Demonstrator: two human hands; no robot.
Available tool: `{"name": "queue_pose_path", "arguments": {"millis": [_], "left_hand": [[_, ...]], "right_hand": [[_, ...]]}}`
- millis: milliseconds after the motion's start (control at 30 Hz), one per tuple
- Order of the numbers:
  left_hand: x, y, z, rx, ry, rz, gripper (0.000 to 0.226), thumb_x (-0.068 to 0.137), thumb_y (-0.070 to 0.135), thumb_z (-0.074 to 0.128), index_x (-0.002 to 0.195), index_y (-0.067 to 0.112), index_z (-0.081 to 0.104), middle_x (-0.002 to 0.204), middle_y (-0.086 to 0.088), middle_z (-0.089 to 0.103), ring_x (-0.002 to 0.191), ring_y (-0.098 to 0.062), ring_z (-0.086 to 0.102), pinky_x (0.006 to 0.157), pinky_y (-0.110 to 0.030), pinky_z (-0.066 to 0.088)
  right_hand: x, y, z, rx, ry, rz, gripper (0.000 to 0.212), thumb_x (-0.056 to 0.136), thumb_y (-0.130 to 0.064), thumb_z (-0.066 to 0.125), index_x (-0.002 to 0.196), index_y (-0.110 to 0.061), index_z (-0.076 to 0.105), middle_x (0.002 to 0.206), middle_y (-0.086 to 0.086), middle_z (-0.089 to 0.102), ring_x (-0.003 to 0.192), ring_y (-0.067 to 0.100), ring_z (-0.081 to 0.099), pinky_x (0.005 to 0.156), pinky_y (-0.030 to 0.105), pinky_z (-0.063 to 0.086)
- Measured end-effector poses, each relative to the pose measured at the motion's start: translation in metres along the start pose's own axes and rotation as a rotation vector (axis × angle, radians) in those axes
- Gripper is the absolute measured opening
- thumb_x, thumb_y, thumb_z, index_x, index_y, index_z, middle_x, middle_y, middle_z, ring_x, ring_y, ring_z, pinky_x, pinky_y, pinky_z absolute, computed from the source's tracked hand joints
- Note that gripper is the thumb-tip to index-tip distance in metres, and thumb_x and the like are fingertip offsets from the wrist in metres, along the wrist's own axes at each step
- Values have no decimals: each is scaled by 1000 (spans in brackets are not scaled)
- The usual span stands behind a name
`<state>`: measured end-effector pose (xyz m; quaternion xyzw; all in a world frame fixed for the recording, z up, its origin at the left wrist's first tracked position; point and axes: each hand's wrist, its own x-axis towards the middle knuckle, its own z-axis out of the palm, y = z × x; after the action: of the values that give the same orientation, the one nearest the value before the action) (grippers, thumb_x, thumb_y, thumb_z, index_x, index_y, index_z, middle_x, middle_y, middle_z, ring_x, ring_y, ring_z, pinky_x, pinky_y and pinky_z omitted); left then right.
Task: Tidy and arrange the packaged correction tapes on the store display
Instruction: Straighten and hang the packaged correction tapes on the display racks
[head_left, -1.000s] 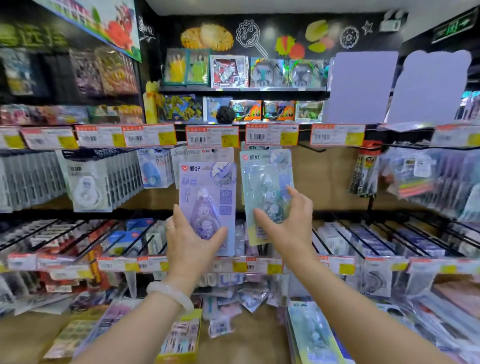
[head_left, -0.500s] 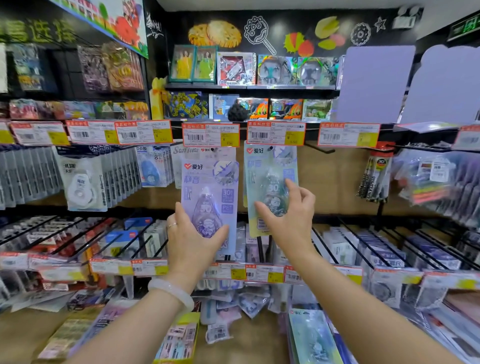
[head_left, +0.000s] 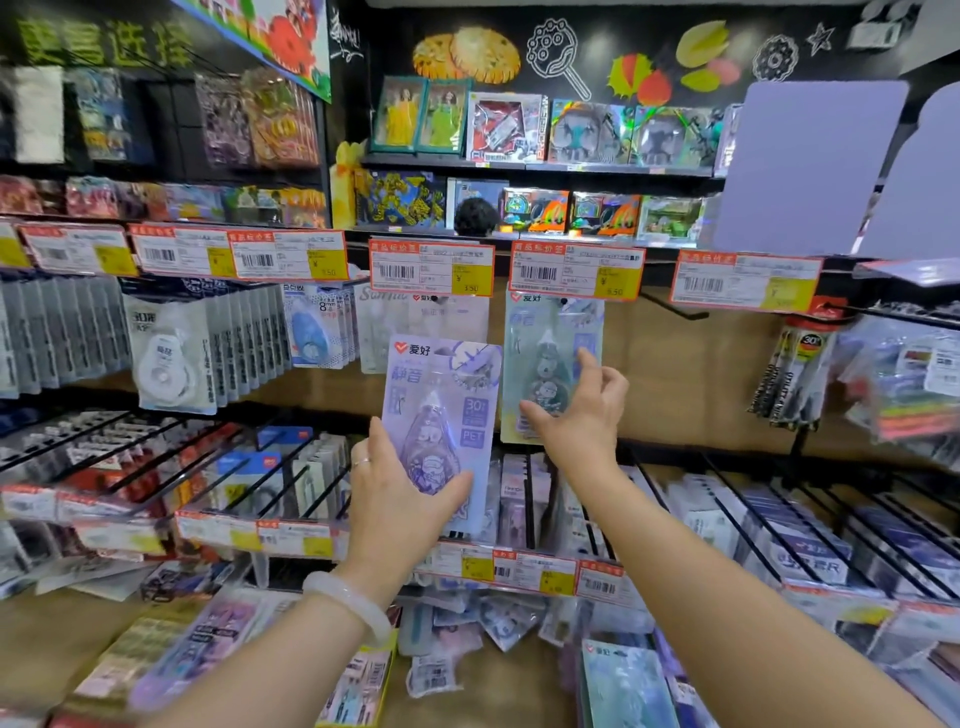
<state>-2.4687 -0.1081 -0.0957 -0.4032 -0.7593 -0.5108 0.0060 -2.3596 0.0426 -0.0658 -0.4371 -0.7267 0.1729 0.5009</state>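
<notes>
Purple correction tape pack: upright, long axis vertical, header up, gripped at its lower end by left hand. Green pack: hanging upright from peg, right hand fingers loosely spread, touching its lower half.

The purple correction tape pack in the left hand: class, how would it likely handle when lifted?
The purple pack probably feels light: the left hand holds its bottom alone. Likely fairly stiff, since it stands upright unsupported. Its glossy face may be slippery.
</notes>
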Motion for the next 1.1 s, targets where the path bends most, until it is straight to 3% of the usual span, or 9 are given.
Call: {"name": "queue_pose_path", "arguments": {"millis": [233,333,433,533,667,767,867,1000,1100], "left_hand": [[0,-8,0,32,-22,-5,113,72,46,75,151,9,3,150,-8,19,139,-22,20,108,-31,26],[-3,-8,2,40,-39,-13,113,71,47,75,151,10,4,150,-8,21,138,-23,22,107,-33,27],[-8,-8,4,34,-79,-3,114,70,49,75,151,10,5,148,-9,24,137,-23,22,108,-33,26],[-15,-7,7,12,-113,9,115,67,51,76,150,10,7,146,-10,26,137,-24,23,108,-36,29],[-26,0,9,-31,-154,44,113,66,52,76,148,7,12,145,-15,28,137,-28,23,108,-41,32],[-34,4,12,-78,-172,67,107,65,53,76,144,5,22,143,-17,32,133,-30,28,106,-44,34],[-42,9,17,-85,-187,97,107,63,53,77,144,6,24,142,-15,35,132,-29,31,105,-43,34],[-51,12,19,-124,-267,161,99,68,49,76,144,12,25,138,-9,38,130,-26,35,102,-40,37],[-50,11,16,-158,-319,241,83,75,42,71,143,20,29,132,-5,46,126,-24,37,96,-41,41]], "right_hand": [[-4,3,2,-98,-126,95,79,86,-37,64,148,-18,19,152,13,6,140,29,14,110,42,26],[-19,1,-2,-23,-141,115,62,92,-39,55,142,-12,31,148,13,18,137,29,23,108,39,28],[-38,-1,-7,65,-201,91,49,94,-44,48,130,-10,50,135,8,42,126,21,40,103,34,36],[-61,-8,-21,193,-269,61,35,94,-42,49,104,-12,62,104,-2,59,97,9,53,83,27,42],[-88,-9,-36,251,-350,98,23,90,-38,59,103,-21,59,96,-2,64,89,14,61,78,28,49],[-103,-7,-43,253,-353,104,4,89,-26,63,90,-25,59,87,1,66,79,15,63,72,28,53],[-114,-8,-54,274,-279,147,16,89,-15,61,76,-24,58,70,0,59,65,13,55,59,18,46],[-121,-4,-67,300,-186,190,15,90,-16,60,78,-25,60,74,17,63,71,34,62,71,46,54],[-120,-3,-74,262,-133,186,15,91,-21,58,82,-33,57,72,10,61,72,28,61,74,46,53]]}}
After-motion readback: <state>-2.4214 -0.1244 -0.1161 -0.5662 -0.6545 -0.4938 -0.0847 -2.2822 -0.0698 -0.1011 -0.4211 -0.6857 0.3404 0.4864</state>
